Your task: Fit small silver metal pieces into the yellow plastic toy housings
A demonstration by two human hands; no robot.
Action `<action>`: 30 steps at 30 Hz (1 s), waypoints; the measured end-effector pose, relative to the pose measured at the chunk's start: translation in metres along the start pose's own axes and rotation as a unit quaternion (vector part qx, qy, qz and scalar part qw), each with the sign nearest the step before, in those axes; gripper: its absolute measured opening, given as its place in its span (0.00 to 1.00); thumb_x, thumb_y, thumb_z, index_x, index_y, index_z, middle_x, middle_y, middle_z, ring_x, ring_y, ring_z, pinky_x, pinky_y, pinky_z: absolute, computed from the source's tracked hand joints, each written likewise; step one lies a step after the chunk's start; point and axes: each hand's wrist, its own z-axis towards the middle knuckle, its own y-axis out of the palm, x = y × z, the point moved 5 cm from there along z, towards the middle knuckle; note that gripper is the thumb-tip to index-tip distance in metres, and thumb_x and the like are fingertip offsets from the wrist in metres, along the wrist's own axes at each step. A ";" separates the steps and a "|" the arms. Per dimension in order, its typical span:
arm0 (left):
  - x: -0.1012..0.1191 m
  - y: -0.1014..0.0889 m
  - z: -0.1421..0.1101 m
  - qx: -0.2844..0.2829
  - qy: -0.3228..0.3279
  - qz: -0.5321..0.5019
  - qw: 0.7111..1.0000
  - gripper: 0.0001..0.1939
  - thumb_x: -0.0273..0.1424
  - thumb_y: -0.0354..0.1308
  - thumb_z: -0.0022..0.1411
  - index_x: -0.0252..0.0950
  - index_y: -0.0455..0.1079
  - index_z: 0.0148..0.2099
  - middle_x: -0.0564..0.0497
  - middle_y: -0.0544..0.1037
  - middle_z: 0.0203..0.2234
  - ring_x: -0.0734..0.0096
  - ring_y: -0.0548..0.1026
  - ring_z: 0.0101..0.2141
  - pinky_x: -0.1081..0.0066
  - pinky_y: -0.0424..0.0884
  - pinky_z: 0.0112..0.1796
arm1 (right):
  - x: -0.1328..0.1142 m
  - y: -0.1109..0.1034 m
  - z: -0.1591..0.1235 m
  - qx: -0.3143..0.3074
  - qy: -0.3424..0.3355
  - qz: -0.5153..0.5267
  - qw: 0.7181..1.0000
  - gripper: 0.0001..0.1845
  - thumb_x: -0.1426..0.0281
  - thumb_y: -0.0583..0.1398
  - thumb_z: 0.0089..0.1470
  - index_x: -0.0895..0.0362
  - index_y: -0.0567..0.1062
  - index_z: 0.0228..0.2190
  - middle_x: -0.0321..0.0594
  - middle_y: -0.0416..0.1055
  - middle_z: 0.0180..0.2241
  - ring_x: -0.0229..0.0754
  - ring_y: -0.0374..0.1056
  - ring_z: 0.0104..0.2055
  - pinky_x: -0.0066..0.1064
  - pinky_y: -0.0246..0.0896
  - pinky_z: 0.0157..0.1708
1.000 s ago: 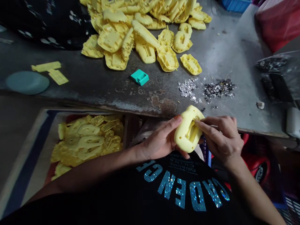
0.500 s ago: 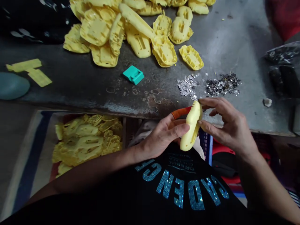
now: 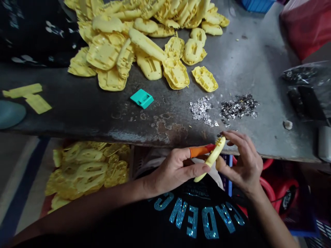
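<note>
A pale yellow plastic shell (image 3: 216,153) is tilted on edge in front of my chest, just off the table's front edge. My left hand (image 3: 178,165) grips it between the thumb and the index finger, which wears an orange finger cover (image 3: 200,151). The fingers of my right hand (image 3: 241,160) are curled at the shell's other side, index fingertip at its upper end and thumb against its side. A small dark bit shows at that index fingertip, too small to name. Beyond the hands lie a pile of small silvery metal pieces (image 3: 201,109) and a darker pile of metal pieces (image 3: 240,106).
Many yellow shells (image 3: 108,51) are heaped at the back of the table (image 3: 258,51). A turquoise plastic block (image 3: 142,99) lies nearer me. More yellow parts (image 3: 88,168) fill a container below at left. A clear bag (image 3: 307,86) and a red bag (image 3: 307,27) stand at right.
My hands have turned the shell, so it now shows its narrow edge and toothed end. The view has tilted up, showing more of the table's back.
</note>
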 end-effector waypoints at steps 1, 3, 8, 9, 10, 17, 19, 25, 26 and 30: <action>0.002 0.000 0.003 0.004 0.019 0.007 1.000 0.33 0.48 0.75 0.68 0.40 0.81 0.69 0.42 0.88 0.57 0.57 0.87 0.52 0.68 0.82 0.51 | 0.001 0.000 -0.001 0.005 -0.001 -0.006 1.000 0.34 0.70 0.72 0.60 0.53 0.75 0.66 0.51 0.80 0.56 0.54 0.79 0.55 0.48 0.82 0.52; 0.006 0.000 0.008 0.010 0.055 0.001 0.998 0.27 0.44 0.76 0.67 0.41 0.85 0.64 0.42 0.84 0.64 0.52 0.84 0.62 0.63 0.78 0.64 | 0.004 -0.001 -0.001 0.011 0.001 -0.008 1.000 0.35 0.71 0.72 0.60 0.53 0.75 0.66 0.52 0.80 0.56 0.54 0.79 0.54 0.48 0.82 0.50; 0.003 0.001 0.019 0.011 0.051 -0.072 0.996 0.21 0.40 0.80 0.62 0.43 0.89 0.57 0.42 0.84 0.63 0.46 0.82 0.65 0.56 0.75 0.68 | 0.008 -0.005 0.003 0.028 0.002 -0.020 0.999 0.35 0.70 0.72 0.59 0.51 0.76 0.66 0.51 0.82 0.55 0.56 0.80 0.51 0.51 0.83 0.47; 0.003 0.000 0.021 0.012 0.041 -0.079 0.996 0.20 0.40 0.80 0.61 0.42 0.90 0.55 0.41 0.85 0.62 0.45 0.83 0.63 0.56 0.78 0.65 | 0.009 -0.005 0.004 0.028 0.005 -0.026 0.999 0.35 0.70 0.72 0.59 0.51 0.76 0.66 0.51 0.82 0.55 0.56 0.80 0.51 0.51 0.83 0.46; 0.002 0.000 0.022 0.011 0.031 -0.086 0.996 0.20 0.40 0.81 0.60 0.41 0.90 0.53 0.40 0.86 0.60 0.46 0.85 0.60 0.58 0.80 0.62 | 0.009 -0.005 0.004 0.029 0.008 -0.032 0.999 0.35 0.69 0.73 0.59 0.50 0.76 0.66 0.51 0.82 0.55 0.56 0.80 0.51 0.51 0.83 0.46; -0.003 -0.004 0.026 -0.026 -0.046 -0.224 0.973 0.24 0.36 0.83 0.57 0.39 0.84 0.54 0.43 0.91 0.48 0.63 0.88 0.42 0.70 0.82 0.44 | 0.012 -0.008 0.011 -0.041 0.051 0.018 0.998 0.34 0.67 0.73 0.62 0.50 0.76 0.67 0.50 0.80 0.56 0.56 0.78 0.54 0.50 0.81 0.50; -0.002 -0.006 0.025 -0.050 -0.060 -0.285 0.955 0.33 0.34 0.83 0.57 0.43 0.77 0.62 0.44 0.90 0.49 0.63 0.89 0.43 0.69 0.82 0.44 | 0.025 -0.010 0.019 -0.095 0.075 0.062 0.991 0.29 0.65 0.72 0.65 0.48 0.77 0.64 0.48 0.81 0.56 0.53 0.79 0.54 0.47 0.80 0.48; 0.006 -0.031 0.024 0.011 0.014 -0.319 0.948 0.48 0.36 0.80 0.62 0.54 0.63 0.77 0.44 0.80 0.68 0.47 0.84 0.62 0.53 0.83 0.59 | 0.095 -0.014 0.076 -0.044 0.035 -0.157 0.986 0.04 0.66 0.70 0.68 0.47 0.87 0.42 0.41 0.83 0.45 0.53 0.76 0.49 0.52 0.69 0.52; 0.007 -0.034 0.024 0.021 0.029 -0.316 0.948 0.44 0.37 0.79 0.63 0.54 0.66 0.76 0.45 0.79 0.70 0.47 0.82 0.64 0.54 0.83 0.60 | 0.105 -0.006 0.086 -0.062 0.031 -0.194 0.979 0.03 0.66 0.70 0.67 0.47 0.87 0.41 0.42 0.83 0.44 0.55 0.75 0.50 0.54 0.67 0.52; 0.013 -0.037 0.023 0.024 0.056 -0.308 0.949 0.38 0.40 0.77 0.66 0.50 0.70 0.74 0.44 0.84 0.63 0.50 0.86 0.60 0.59 0.84 0.59 | 0.132 0.026 0.113 -0.134 0.023 -0.274 0.952 0.02 0.67 0.71 0.62 0.49 0.86 0.35 0.44 0.81 0.42 0.58 0.69 0.51 0.56 0.62 0.51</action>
